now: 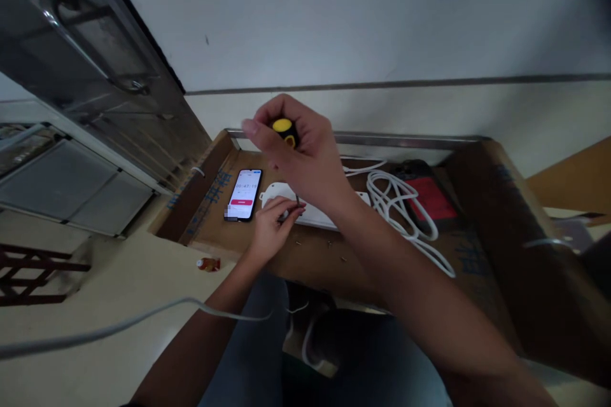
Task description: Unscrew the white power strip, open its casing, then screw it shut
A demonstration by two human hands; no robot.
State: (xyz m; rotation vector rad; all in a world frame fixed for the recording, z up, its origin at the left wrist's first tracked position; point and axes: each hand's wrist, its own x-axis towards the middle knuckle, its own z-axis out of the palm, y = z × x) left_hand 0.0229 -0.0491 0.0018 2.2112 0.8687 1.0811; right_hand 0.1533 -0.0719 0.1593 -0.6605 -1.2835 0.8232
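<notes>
My right hand (300, 152) is closed round a screwdriver with a yellow and black handle (285, 130), held upright with its thin shaft pointing down at a white power strip (319, 216). My left hand (272, 226) rests on the near left end of that strip, fingers curled and pinching at the shaft's tip. The strip lies on a flattened cardboard sheet (310, 261). Its white cable (405, 210) coils to the right.
A phone (244, 194) with a lit screen lies left of the strip. A red and black object (427, 197) sits at the back right. Small screws (329, 243) lie loose on the cardboard. A metal door (95, 76) stands at left. A white cable (119, 327) crosses the floor.
</notes>
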